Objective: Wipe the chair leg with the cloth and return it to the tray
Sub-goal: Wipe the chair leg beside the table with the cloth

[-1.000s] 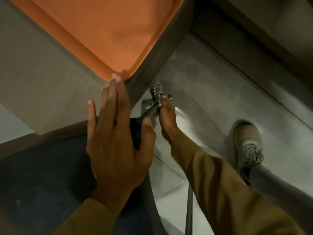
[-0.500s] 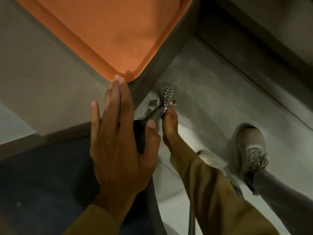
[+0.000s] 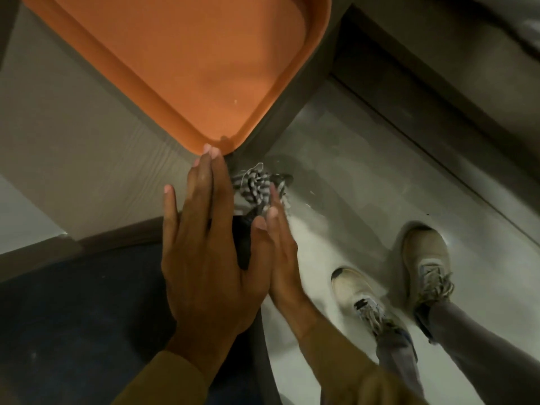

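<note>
Left hand (image 3: 204, 258) rests flat and open on the dark chair seat (image 3: 73, 317), holding nothing, fingertips at the tray's corner. Right hand (image 3: 282, 258) reaches down beside the seat edge, fingers closed on the striped cloth (image 3: 255, 182). Since a second ago the cloth has risen along the chair leg (image 3: 254, 213) toward the seat — wiping appears nearly done. Beyond, the orange tray (image 3: 163, 118) lies empty on the bench (image 3: 73, 141), awaiting the cloth.

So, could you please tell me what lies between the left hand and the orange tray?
Nothing lies between them in the head view: the left hand rests flat on the chair seat, its fingertips reaching right up to the orange tray corner.
</note>
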Demonstrator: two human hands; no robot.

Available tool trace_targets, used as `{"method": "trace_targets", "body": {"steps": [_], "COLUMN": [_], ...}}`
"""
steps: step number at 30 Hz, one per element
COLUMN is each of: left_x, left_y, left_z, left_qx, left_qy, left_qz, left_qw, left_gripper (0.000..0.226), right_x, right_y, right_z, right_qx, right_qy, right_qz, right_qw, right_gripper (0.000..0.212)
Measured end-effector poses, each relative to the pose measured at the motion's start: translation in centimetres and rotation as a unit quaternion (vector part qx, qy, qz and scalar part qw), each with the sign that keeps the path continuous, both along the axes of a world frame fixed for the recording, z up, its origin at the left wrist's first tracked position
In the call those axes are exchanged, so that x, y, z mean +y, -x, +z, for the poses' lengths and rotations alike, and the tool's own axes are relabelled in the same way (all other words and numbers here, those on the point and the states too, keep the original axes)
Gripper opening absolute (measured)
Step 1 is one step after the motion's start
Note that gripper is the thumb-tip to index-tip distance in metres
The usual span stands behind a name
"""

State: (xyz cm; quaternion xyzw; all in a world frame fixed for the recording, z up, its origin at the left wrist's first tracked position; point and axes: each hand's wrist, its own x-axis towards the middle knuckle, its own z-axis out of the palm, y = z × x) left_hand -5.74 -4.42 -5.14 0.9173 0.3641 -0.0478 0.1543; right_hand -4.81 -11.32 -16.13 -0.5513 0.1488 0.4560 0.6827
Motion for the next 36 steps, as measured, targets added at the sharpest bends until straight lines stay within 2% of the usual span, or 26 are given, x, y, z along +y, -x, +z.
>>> {"method": "trace_targets", "body": {"steps": [2, 5, 7, 9, 12, 16, 18, 20, 22, 25, 28, 30, 33, 36], "left_x": [0.1, 0.0, 0.0, 0.0, 0.0, 0.1, 0.1, 0.0, 0.1, 0.2, 0.2, 0.0, -0.1, 0.0], "left_y": [0.3, 0.5, 0.5, 0.5, 0.4, 0.3, 0.2, 0.1, 0.2, 0.2, 0.2, 0.1, 0.0, 0.0], "left_z": [-0.1, -0.3, -0.5, -0.4, -0.1, 0.0, 0.2, 0.2, 0.1, 0.0, 0.0, 0.0, 0.1, 0.3], "left_qx": [-0.002, -0.015, -0.015, -0.013, -0.01, 0.011, 0.013, -0.001, -0.009, -0.01, -0.025, -0.035, -0.033, -0.029], "left_qy": [0.003, 0.002, -0.005, -0.009, -0.003, -0.006, -0.005, 0.002, 0.013, 0.013, 0.016, 0.029, 0.029, 0.023], "left_qz": [0.007, 0.009, 0.006, 0.008, 0.006, 0.0, 0.003, 0.009, 0.017, 0.015, 0.006, 0.013, 0.019, 0.014], "left_qw": [1.0, 1.0, 1.0, 1.0, 1.0, 1.0, 1.0, 1.0, 1.0, 1.0, 1.0, 0.999, 0.999, 0.999], "left_gripper": [0.077, 0.076, 0.075, 0.074, 0.074, 0.074, 0.075, 0.075, 0.075, 0.076, 0.074, 0.071, 0.074, 0.076], "right_x": [1.0, 2.6, 3.2, 3.2, 1.0, -1.7, -1.1, -0.1, 1.3, 2.9, 3.2, 2.9, 2.7, 2.1], "right_y": [-1.2, -2.9, -3.6, -3.8, -2.1, 1.8, 1.4, 0.1, -1.0, -2.6, -4.5, -5.5, -5.6, -3.9], "right_z": [-4.1, -9.6, -11.1, -9.7, -3.4, 3.6, 3.3, 0.7, -3.5, -10.5, -16.7, -18.8, -17.1, -10.5], "right_qx": [0.022, 0.114, 0.151, 0.136, 0.064, -0.053, -0.017, -0.003, 0.013, 0.076, 0.094, 0.103, 0.087, 0.035], "right_qy": [0.047, 0.11, 0.122, 0.121, 0.045, -0.034, -0.019, 0.017, 0.058, 0.129, 0.159, 0.167, 0.185, 0.153], "right_qz": [0.011, 0.004, -0.002, -0.002, 0.012, 0.041, 0.035, 0.021, 0.015, 0.011, 0.089, 0.126, 0.121, 0.079], "right_qw": [0.999, 0.987, 0.981, 0.983, 0.997, 0.997, 0.999, 1.0, 0.998, 0.989, 0.979, 0.972, 0.971, 0.984], "right_gripper": [0.062, 0.062, 0.064, 0.064, 0.067, 0.054, 0.064, 0.077, 0.079, 0.064, 0.053, 0.05, 0.047, 0.049]}}
